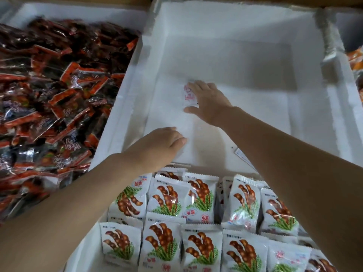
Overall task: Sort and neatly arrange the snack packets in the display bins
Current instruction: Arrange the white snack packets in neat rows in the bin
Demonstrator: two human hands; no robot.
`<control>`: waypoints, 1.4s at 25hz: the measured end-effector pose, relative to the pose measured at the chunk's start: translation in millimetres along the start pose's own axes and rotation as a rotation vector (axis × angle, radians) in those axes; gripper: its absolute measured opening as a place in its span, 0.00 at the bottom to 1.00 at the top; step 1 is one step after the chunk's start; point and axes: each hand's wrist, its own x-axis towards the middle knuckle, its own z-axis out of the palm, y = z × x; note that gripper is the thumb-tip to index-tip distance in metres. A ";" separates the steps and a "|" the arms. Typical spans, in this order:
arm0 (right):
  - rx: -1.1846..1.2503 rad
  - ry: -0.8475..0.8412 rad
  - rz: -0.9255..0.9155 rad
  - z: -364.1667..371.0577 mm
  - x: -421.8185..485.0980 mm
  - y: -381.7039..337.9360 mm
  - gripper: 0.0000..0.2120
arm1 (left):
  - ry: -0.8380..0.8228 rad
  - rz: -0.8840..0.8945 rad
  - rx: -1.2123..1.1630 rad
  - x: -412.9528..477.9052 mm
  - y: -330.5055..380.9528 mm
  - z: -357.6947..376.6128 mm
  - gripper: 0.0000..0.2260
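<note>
We have white tamarind-printed plastic packets standing in rows at the frame's bottom, but most of the white foam bin is unfilled. Our right hand lies flat, fingers straight, on one small red-printed white packet at centre; our left hand touches the bin floor (grip unclear).

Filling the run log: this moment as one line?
right hand rests on packet | left hand at bin floor, grip unclear

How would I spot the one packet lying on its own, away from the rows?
Find the big white foam bin in the middle. On its bare floor, beyond the packed rows of packets, the right hand rests on a lone packet. It shows only red print on white, no brown pods.
</note>
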 end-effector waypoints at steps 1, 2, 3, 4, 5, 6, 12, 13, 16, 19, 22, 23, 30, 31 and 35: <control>-0.071 0.047 -0.008 0.2 0.7 -1.7 0.25 | 0.031 0.022 0.027 -6.9 -0.4 -0.1 0.19; -0.147 0.091 -0.025 0.6 -0.9 -2.8 0.22 | 0.063 0.047 0.067 -16.0 0.2 0.7 0.18; -0.178 0.128 -0.046 0.5 -5.3 -2.8 0.19 | 0.115 0.073 0.103 -26.1 1.1 2.4 0.18; -0.148 0.141 -0.052 -1.3 -11.7 -2.9 0.15 | 0.202 0.121 0.123 -37.4 2.8 4.7 0.18; -0.073 0.149 -0.049 -4.5 -18.8 -3.4 0.11 | 0.264 0.182 0.138 -48.2 3.5 6.7 0.19; 0.014 0.128 -0.040 -8.8 -27.8 -5.4 0.07 | 0.302 0.237 0.154 -58.8 4.2 8.1 0.18; 0.398 0.196 0.005 -40.8 -90.2 -33.3 0.13 | 0.309 0.321 0.178 -87.6 6.8 19.2 0.12; 0.501 0.227 0.034 -47.8 -101.6 -37.6 0.10 | 0.332 0.326 0.225 -88.8 8.0 22.0 0.10; 0.629 0.313 0.089 -68.4 -137.4 -39.0 0.07 | 0.420 0.327 0.340 -93.5 20.3 29.3 0.21; 0.642 0.386 0.153 -80.8 -168.5 -18.7 0.08 | 0.461 0.324 0.368 -102.7 43.7 34.5 0.19; 0.590 0.322 0.213 -89.1 -205.4 11.7 0.10 | 0.419 0.430 0.341 -112.2 73.4 52.8 0.14; 0.548 0.272 0.219 -91.4 -218.3 21.2 0.10 | 0.390 0.463 0.341 -114.3 81.7 60.7 0.15; -0.023 -0.043 0.262 -86.7 -269.2 69.7 0.06 | 0.219 0.413 0.393 -92.7 131.9 85.7 0.27; -0.079 -0.085 0.275 -82.7 -271.6 70.8 0.08 | 0.168 0.402 0.413 -87.7 137.4 86.9 0.26; -0.028 -0.141 0.221 -70.9 -272.5 58.6 0.11 | 0.174 0.428 0.505 -79.9 132.9 94.5 0.25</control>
